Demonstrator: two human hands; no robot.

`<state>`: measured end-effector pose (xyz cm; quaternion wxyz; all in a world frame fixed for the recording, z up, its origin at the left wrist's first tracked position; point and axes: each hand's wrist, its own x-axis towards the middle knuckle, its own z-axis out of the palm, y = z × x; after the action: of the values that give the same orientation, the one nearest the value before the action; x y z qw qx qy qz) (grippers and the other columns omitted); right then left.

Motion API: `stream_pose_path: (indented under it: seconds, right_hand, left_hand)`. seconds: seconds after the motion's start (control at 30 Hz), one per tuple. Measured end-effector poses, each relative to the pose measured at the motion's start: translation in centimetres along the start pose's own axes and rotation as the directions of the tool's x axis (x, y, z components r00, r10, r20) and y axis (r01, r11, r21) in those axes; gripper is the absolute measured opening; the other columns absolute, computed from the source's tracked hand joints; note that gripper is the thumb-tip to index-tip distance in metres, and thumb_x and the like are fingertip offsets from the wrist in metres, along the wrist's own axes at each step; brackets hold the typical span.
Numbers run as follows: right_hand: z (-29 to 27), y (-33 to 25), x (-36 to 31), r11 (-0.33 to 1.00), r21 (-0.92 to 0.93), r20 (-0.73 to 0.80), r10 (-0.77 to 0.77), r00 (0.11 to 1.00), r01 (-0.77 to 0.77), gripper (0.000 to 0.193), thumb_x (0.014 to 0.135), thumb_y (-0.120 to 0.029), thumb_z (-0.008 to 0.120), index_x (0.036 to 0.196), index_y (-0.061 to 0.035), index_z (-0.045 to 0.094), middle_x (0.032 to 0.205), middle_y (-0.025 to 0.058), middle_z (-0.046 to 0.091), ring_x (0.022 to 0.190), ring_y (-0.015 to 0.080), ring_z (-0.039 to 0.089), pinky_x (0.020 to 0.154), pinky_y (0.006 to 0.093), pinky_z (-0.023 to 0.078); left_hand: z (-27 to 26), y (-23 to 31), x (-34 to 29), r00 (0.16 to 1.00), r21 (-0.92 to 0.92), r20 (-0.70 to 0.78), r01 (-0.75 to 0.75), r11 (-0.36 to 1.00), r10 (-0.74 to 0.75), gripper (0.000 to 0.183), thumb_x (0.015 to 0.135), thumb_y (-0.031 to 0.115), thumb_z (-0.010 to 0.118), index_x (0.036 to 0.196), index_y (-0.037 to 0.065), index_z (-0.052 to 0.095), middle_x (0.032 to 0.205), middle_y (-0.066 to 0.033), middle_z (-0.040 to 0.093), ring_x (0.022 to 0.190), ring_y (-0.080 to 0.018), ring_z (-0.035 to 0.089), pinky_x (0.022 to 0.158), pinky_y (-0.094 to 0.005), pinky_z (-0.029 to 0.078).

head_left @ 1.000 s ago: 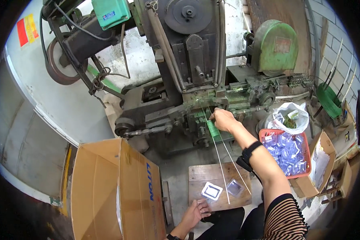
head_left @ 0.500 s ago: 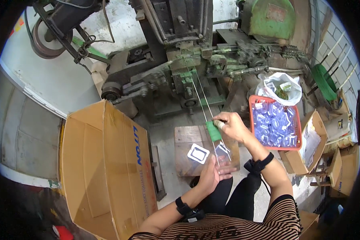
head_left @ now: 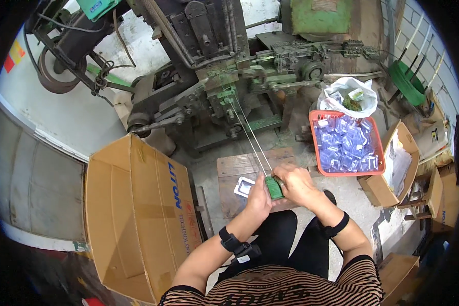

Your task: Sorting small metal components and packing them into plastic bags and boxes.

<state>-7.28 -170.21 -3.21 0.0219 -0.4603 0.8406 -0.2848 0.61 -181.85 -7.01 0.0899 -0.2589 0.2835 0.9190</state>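
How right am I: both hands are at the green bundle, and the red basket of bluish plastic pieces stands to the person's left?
Wrong side: the head view shows the red basket of bluish plastic pieces to the person's right. Left hand and right hand are at the green bundle.

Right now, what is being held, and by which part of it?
A green stack, held by its sides: left hand on its left, right hand on its right. Some fingers are hidden.

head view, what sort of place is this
Probably a small workshop or factory corner: it has a dark, grimy-looking metal machine with green parts, an orange-red plastic basket full of clear, bluish plastic cases, and a large brown cardboard box.
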Motion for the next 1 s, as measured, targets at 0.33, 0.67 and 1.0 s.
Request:
stream_pose_path:
  seconds: [0.33, 0.67, 1.0]
  right_hand:
    - [1.1, 4.5, -5.6, 0.848, 0.425, -0.426, 0.496, 0.756, -0.317, 0.024, 0.069, 0.003, 0.056, 0.091, -0.0044, 0.063, 0.092, 0.0186, 0.060, 0.083, 0.0371, 0.059, 0.072, 0.0388, 0.048]
    - [15.6, 11.0, -5.5, 0.820, -0.263, -0.193, 0.472, 0.860, -0.509, 0.013, 0.072, -0.015, 0.059, 0.081, -0.0064, 0.065, 0.074, 0.0183, 0.062, 0.073, 0.0363, 0.061, 0.065, 0.0456, 0.049]
    - [17.0, 13.3, -6.1, 0.878, -0.366, -0.125, 0.283, 0.951, -0.309, 0.035, 0.071, -0.004, 0.054, 0.105, 0.0065, 0.055, 0.115, 0.0267, 0.053, 0.107, 0.0419, 0.051, 0.089, 0.0436, 0.043]
  left_hand:
    - [0.4, -1.5, -6.8, 0.943, 0.416, 0.155, 0.208, 0.885, -0.295, 0.033, 0.095, 0.034, 0.042, 0.101, 0.003, 0.052, 0.079, -0.0129, 0.064, 0.058, -0.0217, 0.065, 0.037, -0.0228, 0.045]
    - [-2.6, 19.6, -17.9, 0.814, 0.677, 0.021, -0.439, 0.591, 0.581, 0.016, 0.091, 0.020, 0.053, 0.090, 0.004, 0.053, 0.071, -0.0092, 0.060, 0.051, -0.0186, 0.061, 0.037, -0.0298, 0.050]
    - [-36.1, 25.5, -19.2, 0.259, 0.855, -0.276, -0.374, 0.360, 0.925, 0.023, 0.079, 0.019, 0.070, 0.067, 0.001, 0.065, 0.061, -0.0020, 0.060, 0.054, -0.0056, 0.048, 0.050, -0.0240, 0.040]
